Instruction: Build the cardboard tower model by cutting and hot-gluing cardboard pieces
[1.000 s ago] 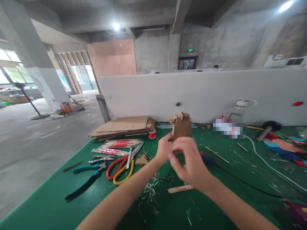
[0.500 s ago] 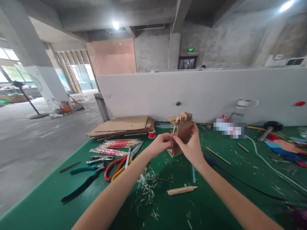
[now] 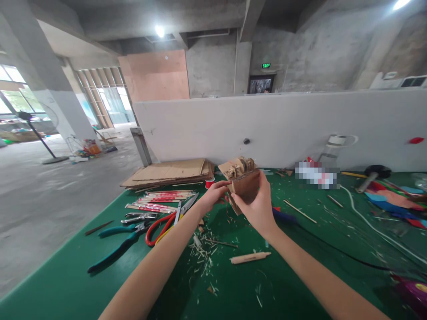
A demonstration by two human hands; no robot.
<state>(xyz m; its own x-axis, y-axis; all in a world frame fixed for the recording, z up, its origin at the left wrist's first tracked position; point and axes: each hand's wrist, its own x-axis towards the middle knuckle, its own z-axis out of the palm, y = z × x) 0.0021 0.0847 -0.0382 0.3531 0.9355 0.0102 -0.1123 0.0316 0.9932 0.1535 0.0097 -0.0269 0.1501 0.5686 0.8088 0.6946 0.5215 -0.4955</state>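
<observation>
A small brown cardboard box model [image 3: 243,180] with little wooden pieces on top is lifted over the green table [image 3: 293,275]. My right hand [image 3: 258,206] wraps round its front and right side, thumb on the lower face. At the box's left edge my left hand [image 3: 213,194] is pinched; what its fingertips hold is too small to make out. Wood shavings [image 3: 202,255] lie on the mat below my forearms.
To the left lie teal pliers [image 3: 115,249], red and yellow handled scissors [image 3: 160,229], packs of chopsticks [image 3: 160,200] and stacked cardboard sheets [image 3: 170,171]. A wooden dowel [image 3: 250,257] lies near me. Cables and coloured scraps lie right. A white partition [image 3: 283,124] backs the table.
Both hands have lifted the cardboard box slightly, tilted it and turned it leftward. My right hand went from in front of the box to gripping its side.
</observation>
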